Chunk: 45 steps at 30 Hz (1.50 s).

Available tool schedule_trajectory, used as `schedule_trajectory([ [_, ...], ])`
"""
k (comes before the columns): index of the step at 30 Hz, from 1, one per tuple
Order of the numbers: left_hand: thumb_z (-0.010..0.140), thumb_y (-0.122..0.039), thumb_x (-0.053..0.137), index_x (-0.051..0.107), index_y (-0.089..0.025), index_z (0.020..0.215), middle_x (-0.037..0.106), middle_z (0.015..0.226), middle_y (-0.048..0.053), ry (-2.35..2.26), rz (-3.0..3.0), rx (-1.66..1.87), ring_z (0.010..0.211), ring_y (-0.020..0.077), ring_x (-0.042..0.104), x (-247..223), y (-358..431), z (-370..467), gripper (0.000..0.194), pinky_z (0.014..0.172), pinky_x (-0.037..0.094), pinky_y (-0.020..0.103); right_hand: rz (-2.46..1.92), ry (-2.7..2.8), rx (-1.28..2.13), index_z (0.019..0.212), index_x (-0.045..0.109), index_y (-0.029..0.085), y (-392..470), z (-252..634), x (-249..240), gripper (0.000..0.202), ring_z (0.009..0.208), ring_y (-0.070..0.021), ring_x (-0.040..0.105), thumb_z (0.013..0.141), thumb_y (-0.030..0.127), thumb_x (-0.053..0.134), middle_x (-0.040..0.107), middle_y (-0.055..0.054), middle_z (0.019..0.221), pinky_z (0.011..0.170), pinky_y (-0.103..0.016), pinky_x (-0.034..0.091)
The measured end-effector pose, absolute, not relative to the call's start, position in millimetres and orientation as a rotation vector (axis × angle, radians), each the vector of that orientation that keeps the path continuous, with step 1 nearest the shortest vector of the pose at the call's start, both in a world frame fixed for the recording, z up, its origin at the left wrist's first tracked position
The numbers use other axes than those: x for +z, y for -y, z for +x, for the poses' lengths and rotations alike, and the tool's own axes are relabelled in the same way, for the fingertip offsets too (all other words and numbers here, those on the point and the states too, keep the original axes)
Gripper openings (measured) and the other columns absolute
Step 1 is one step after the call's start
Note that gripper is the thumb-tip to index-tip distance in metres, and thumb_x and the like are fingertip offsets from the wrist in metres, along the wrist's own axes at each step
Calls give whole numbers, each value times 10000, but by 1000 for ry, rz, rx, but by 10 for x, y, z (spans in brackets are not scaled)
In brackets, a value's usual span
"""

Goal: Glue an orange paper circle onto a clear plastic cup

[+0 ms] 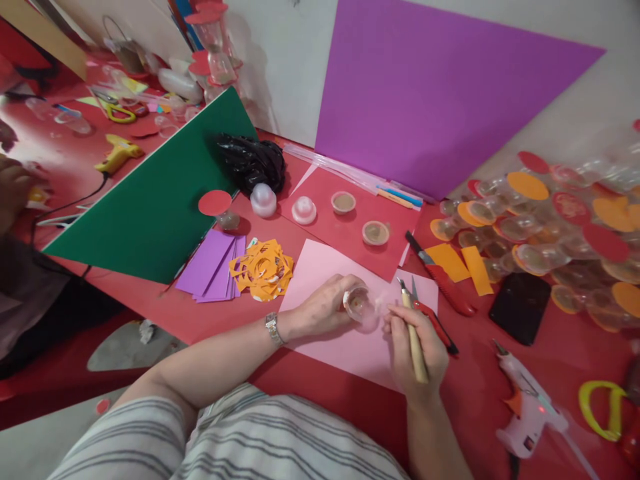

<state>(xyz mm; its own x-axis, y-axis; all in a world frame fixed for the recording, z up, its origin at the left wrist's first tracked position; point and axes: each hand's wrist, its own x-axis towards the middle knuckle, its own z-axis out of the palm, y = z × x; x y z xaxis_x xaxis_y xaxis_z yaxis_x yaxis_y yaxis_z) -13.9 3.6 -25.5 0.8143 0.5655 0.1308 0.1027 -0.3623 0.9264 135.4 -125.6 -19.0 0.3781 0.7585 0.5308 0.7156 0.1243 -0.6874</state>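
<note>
My left hand (336, 307) is closed around a small clear plastic cup (357, 304) with brown sand-like stuff inside. A second clear piece (371, 319) seems to join it on the right. My right hand (417, 343) grips a wooden-handled tool (416, 353), its dark metal tip pointing up and away from me. The fingertips of that hand are close beside the clear piece; whether they touch it I cannot tell. Both hands are above a pink sheet (320, 267). On a red sheet beyond stand two sand-filled cups (343, 202) and a clear domed cup (303, 210).
To my left are orange paper scraps (263, 270), purple paper pieces (213, 267) and a green board (165, 200). On the right lie a red cutter (453, 290), a black phone (520, 307), a hot glue gun (533, 407) and stacked plastic hourglasses (540, 250). A person sits at far left.
</note>
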Motion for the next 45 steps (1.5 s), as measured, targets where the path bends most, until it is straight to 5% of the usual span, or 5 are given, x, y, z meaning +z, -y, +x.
schedule_trajectory([
  [4, 823, -214, 714, 584, -189, 1048, 683, 1082, 85, -541, 1915, 624, 1004, 215, 624, -285, -37, -125, 261, 907, 500, 352, -1585, 1278, 99, 1225, 619, 175, 1425, 1272, -188, 278, 522, -124, 628, 964, 231, 540, 689, 1, 718, 528, -242, 558],
  [10, 809, -188, 703, 586, -183, 967, 690, 992, 70, -596, 1999, 620, 934, 198, 628, -310, -23, -93, 197, 881, 506, 344, -1556, 1225, 219, 1039, 594, 176, 1561, 1181, -289, 163, 495, -122, 609, 944, 308, 588, 658, -2, 704, 437, -221, 515],
  [19, 758, -191, 774, 604, -180, 935, 699, 930, 48, -641, 1950, 550, 879, 186, 621, -208, -22, -80, 246, 836, 504, 317, -1538, 1479, -257, 1033, 628, 208, 1562, 1245, -337, 130, 571, -166, 679, 903, 207, 620, 689, -11, 727, 481, -256, 558],
  [45, 789, -150, 708, 589, -172, 970, 711, 982, 70, -553, 2012, 531, 911, 194, 639, -286, -65, -73, 218, 923, 479, 357, -1442, 1758, -527, 993, 612, 131, 1329, 1147, -36, 147, 560, -144, 616, 881, 52, 559, 632, -28, 674, 523, -252, 541],
])
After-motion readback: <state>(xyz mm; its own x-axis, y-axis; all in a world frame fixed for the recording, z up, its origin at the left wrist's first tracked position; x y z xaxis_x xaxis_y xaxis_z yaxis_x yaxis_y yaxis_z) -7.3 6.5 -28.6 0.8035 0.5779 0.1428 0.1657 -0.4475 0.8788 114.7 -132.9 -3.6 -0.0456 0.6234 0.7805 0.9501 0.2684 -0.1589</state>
